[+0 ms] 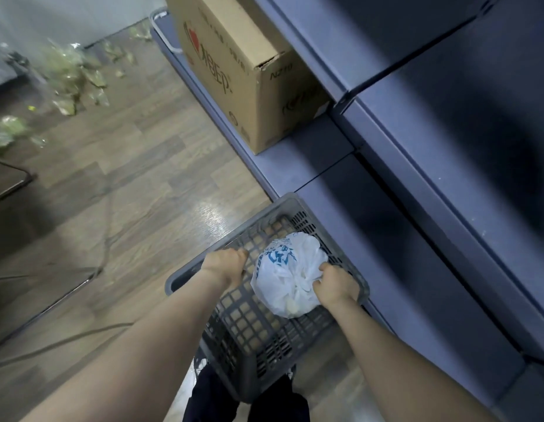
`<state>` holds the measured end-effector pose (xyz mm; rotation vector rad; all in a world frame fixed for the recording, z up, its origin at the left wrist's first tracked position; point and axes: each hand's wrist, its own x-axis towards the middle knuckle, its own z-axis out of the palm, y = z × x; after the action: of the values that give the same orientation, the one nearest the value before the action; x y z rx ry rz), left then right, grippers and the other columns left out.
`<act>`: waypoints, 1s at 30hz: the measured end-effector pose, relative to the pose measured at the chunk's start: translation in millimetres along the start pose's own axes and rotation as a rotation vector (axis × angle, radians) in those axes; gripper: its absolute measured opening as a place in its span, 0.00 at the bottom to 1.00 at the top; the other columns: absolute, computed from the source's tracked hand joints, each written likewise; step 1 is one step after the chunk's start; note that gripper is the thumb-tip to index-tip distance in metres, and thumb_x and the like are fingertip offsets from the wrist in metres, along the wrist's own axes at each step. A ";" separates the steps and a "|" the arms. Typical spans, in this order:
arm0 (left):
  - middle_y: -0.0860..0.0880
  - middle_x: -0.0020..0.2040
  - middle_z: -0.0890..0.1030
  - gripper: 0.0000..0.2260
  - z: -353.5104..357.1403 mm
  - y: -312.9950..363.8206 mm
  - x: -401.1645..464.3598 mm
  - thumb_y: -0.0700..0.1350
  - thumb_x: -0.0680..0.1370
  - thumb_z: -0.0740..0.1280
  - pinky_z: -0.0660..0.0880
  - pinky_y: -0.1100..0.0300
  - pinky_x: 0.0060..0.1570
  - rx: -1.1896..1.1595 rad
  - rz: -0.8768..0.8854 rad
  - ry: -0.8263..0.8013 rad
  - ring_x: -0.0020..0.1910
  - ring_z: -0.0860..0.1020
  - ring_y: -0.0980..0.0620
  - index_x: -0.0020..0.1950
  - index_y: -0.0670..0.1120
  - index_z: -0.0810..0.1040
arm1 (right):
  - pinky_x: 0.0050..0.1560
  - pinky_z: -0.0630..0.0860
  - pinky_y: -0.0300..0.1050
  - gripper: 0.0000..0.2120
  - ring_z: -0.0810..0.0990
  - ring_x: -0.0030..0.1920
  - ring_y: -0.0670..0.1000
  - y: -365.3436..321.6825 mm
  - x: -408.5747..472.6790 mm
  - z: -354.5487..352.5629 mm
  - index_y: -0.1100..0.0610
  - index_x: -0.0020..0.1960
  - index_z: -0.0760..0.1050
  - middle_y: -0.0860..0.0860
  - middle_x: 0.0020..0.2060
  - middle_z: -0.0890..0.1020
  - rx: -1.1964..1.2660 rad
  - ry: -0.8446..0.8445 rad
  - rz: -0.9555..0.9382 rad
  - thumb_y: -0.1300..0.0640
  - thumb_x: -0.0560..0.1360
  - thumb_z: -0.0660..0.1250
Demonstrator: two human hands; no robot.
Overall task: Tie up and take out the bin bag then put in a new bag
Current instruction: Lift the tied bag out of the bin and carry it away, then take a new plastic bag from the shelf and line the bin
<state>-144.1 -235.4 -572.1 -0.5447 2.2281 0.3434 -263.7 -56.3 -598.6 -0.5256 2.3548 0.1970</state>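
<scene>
A grey plastic lattice bin (185, 277) stands on the wooden floor beside a blue-grey shelf unit. Inside its mouth sits a white bin bag (283, 266) with blue print, gathered and knotted at the top. My right hand (336, 283) grips the bunched knot of the bag at its right side. My left hand (225, 264) is curled over the bin's left rim, fingers hooked inside. No other bag shows in the bin.
A cardboard box (243, 71) stands on the low blue-grey shelf (298, 166) behind the bin. Taller shelf panels (447, 147) rise on the right. Crumpled clear wrappers and leaves (73, 74) lie on the floor at far left. Cables (106, 239) run across the floor.
</scene>
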 end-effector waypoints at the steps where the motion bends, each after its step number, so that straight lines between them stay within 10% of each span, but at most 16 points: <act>1: 0.45 0.58 0.78 0.15 -2.6 4.0 -7.0 0.46 0.81 0.57 0.75 0.55 0.50 0.010 0.003 -0.001 0.55 0.78 0.46 0.68 0.45 0.67 | 0.52 0.75 0.44 0.16 0.78 0.60 0.56 -0.1 -7.4 -5.4 0.53 0.63 0.73 0.54 0.60 0.79 0.002 0.006 -0.001 0.55 0.76 0.60; 30: 0.46 0.67 0.74 0.20 37.8 98.3 -203.0 0.53 0.79 0.60 0.71 0.56 0.61 0.418 0.196 0.034 0.65 0.74 0.47 0.69 0.48 0.67 | 0.58 0.75 0.50 0.21 0.74 0.64 0.58 166.7 -329.1 -17.8 0.54 0.69 0.69 0.56 0.65 0.75 0.298 0.071 0.305 0.57 0.76 0.61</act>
<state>-48.3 -79.4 -435.0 -0.1101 2.3033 -0.0385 -125.1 193.8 -364.7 -0.0291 2.4671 -0.0362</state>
